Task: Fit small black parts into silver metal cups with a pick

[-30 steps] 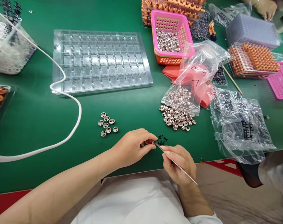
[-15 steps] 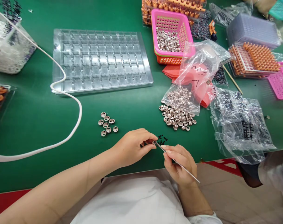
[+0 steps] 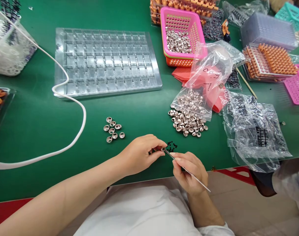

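My left hand (image 3: 145, 154) pinches a small silver metal cup (image 3: 163, 149) between thumb and fingertips. Held like a pen in my right hand (image 3: 191, 172) is a thin metal rod (image 3: 194, 178), perhaps tweezers, its tip at the cup's opening. Tiny black pieces (image 3: 172, 146) lie scattered on the green table just beyond the fingertips. A large pile of the same silver cups (image 3: 187, 123) spills from a clear zip bag (image 3: 210, 62) farther up. Left of it, a group of several loose cups (image 3: 112, 130) rests on the table.
A clear compartment tray (image 3: 110, 62) lies at the back. Pink baskets (image 3: 201, 32) with silver parts stand behind the bag. Crumpled plastic bags (image 3: 257, 131) are at the right edge. A white cable (image 3: 82, 121) curves across the left. A white tub (image 3: 13, 55) sits far left.
Both hands keep the same grip on the cup and the rod, almost unmoved. The view has shifted slightly. At the top right, a teal basket shows more fully.
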Demonstrator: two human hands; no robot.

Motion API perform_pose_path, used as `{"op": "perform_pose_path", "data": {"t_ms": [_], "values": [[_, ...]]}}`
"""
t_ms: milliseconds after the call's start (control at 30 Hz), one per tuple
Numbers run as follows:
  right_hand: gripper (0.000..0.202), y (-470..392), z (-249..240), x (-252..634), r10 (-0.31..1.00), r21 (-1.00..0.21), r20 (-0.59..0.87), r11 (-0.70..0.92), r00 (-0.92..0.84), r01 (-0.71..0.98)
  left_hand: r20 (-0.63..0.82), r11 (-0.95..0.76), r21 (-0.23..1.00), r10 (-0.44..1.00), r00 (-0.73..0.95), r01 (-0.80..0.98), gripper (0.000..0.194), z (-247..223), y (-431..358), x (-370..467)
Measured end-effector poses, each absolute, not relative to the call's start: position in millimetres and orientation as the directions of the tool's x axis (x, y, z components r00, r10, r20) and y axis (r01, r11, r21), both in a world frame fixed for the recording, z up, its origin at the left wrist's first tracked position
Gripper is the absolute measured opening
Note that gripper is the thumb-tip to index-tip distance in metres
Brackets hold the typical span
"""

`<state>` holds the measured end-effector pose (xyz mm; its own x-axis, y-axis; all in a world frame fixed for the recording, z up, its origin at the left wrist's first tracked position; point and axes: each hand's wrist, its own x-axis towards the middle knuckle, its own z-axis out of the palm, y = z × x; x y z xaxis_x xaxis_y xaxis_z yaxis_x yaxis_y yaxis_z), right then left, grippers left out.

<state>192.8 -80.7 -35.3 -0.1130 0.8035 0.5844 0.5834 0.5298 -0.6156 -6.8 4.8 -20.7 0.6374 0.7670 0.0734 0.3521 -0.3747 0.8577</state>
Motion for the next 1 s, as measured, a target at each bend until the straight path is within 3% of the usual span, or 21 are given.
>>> {"op": "perform_pose_path", "data": {"t_ms": [1000], "values": [[0.032, -81.3, -35.4, 191.1, 0.788, -0.580, 0.600, 0.547, -0.138, 0.603, 0.067, -0.364, 0.861, 0.774, 0.630, 0.355, 0.012, -21.8, 5.0, -6.3]]}}
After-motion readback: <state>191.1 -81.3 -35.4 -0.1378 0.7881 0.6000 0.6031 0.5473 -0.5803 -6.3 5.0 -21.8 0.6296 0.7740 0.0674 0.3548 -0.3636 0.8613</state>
